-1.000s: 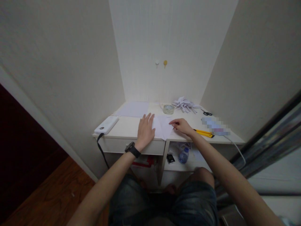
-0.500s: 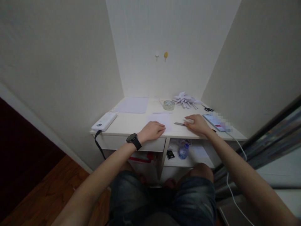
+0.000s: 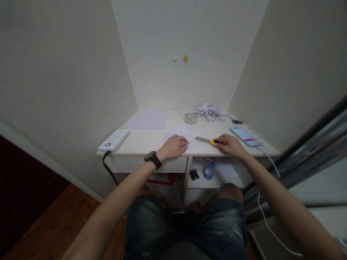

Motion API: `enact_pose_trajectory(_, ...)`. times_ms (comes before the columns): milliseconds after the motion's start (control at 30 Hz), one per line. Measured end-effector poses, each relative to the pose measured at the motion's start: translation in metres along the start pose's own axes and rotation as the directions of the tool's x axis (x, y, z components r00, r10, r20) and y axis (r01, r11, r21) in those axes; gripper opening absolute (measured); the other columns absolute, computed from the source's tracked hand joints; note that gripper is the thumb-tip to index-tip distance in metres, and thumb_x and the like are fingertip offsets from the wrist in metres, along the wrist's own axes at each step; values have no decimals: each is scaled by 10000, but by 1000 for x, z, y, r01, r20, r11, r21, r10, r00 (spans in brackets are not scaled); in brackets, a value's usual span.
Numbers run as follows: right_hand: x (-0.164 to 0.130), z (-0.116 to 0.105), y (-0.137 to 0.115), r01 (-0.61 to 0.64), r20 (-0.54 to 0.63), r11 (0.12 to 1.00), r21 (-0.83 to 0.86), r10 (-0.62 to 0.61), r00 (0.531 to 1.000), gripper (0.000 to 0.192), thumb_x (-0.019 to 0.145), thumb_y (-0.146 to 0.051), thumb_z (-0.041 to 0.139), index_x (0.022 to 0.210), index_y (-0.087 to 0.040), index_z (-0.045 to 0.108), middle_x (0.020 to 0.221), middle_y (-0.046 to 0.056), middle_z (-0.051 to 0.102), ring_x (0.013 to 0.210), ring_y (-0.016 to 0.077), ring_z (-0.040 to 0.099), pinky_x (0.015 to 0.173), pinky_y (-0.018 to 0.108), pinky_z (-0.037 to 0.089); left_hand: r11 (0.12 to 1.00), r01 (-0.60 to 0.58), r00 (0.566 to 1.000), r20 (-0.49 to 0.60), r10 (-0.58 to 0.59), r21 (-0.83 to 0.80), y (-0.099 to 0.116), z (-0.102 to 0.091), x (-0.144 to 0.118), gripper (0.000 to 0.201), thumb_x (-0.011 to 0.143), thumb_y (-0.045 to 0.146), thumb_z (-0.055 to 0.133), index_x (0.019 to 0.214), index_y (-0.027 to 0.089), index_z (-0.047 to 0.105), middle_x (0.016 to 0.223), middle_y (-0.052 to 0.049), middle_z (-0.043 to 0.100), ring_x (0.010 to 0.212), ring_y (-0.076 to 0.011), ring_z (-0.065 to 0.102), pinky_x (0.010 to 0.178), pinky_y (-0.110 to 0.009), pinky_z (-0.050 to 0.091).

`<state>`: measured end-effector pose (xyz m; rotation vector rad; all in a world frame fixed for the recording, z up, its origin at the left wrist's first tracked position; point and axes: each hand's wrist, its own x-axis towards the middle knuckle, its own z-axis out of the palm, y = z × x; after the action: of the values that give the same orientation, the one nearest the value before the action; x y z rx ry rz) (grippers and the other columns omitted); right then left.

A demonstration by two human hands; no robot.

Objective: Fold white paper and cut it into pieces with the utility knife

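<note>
My right hand (image 3: 229, 144) grips a utility knife (image 3: 212, 142) with a yellow and black handle. Its long blade is out and points left, just above the desk. To the left, my left hand (image 3: 175, 145), with a black watch on the wrist, presses a white sheet of paper (image 3: 179, 131) down near the desk's front edge. Its fingers are bent and close together; the hand hides part of the sheet. A small pointed corner of paper shows right of the fingertips.
On the white desk (image 3: 141, 139) lie a larger stack of paper (image 3: 149, 119), a round glass dish (image 3: 191, 118), folded paper pinwheels (image 3: 209, 110), black-handled scissors (image 3: 236, 122), a phone (image 3: 244, 137) on a cable and a white power bank (image 3: 115, 140). A bottle (image 3: 209, 171) stands on the shelf below.
My right hand has picked the utility knife up from the desk and now holds its handle. The paper under my left hand has turned, and those fingers have curled more. The view has shifted slightly.
</note>
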<state>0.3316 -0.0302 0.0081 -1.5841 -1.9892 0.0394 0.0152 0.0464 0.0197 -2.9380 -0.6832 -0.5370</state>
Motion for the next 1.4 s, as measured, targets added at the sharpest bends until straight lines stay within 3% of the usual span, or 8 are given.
enact_pose_trajectory(167, 4, 7, -23, 23, 43, 996, -86, -19, 999, 276, 862, -383, 663, 1033, -219, 804, 948, 87, 722, 803, 217, 661, 685, 298, 472, 1000, 11, 1000, -19, -11, -19, 2, 0, -2, 350, 980, 323, 477, 1178, 179, 727, 1224, -82, 693, 1096, -234, 600, 1000, -391, 443)
enact_pose_trajectory(333, 5, 9, -31, 46, 96, 992, -116, -35, 995, 282, 873, -373, 660, 1059, -212, 799, 969, 85, 722, 819, 210, 662, 706, 285, 464, 999, 40, 999, -36, -40, -15, 3, -1, -2, 340, 976, 349, 490, 1142, 188, 739, 1200, -68, 709, 1115, -245, 607, 1003, -403, 457)
enact_pose_trajectory(500, 1, 6, -37, 57, 137, 992, -117, -41, 990, 293, 874, -380, 656, 1069, -212, 797, 955, 84, 719, 793, 203, 661, 687, 275, 454, 999, 14, 999, -31, -16, -46, 2, 3, -3, 389, 997, 333, 432, 1182, 140, 714, 1256, -111, 676, 1158, -224, 618, 1027, -344, 475)
enact_pose_trajectory(833, 3, 7, -43, 93, 181, 981, -171, -61, 982, 331, 893, -311, 613, 1176, -213, 756, 963, 96, 698, 840, 217, 654, 739, 291, 457, 994, -56, 998, -22, 58, 94, 4, 9, -4, 421, 1000, 271, 408, 1342, 150, 622, 1359, -95, 640, 1254, -217, 579, 1102, -355, 422)
enact_pose_trajectory(1033, 4, 12, -50, 138, 163, 980, -141, -114, 980, 316, 888, -248, 608, 1163, -206, 758, 1036, 111, 703, 924, 240, 653, 836, 325, 480, 990, -78, 997, 37, 74, 121, 1, 8, -2, 466, 1035, 332, 337, 1401, 165, 571, 1441, -75, 580, 1285, -219, 550, 1122, -376, 371)
enact_pose_trajectory(1400, 0, 24, -39, 200, 85, 966, -163, -188, 979, 279, 929, -242, 576, 1123, -241, 775, 1022, 100, 697, 942, 247, 627, 843, 362, 482, 999, -14, 993, 119, 10, 29, -1, 4, 2, 487, 1033, 351, 309, 1418, 190, 559, 1476, -39, 536, 1302, -224, 532, 1128, -391, 350)
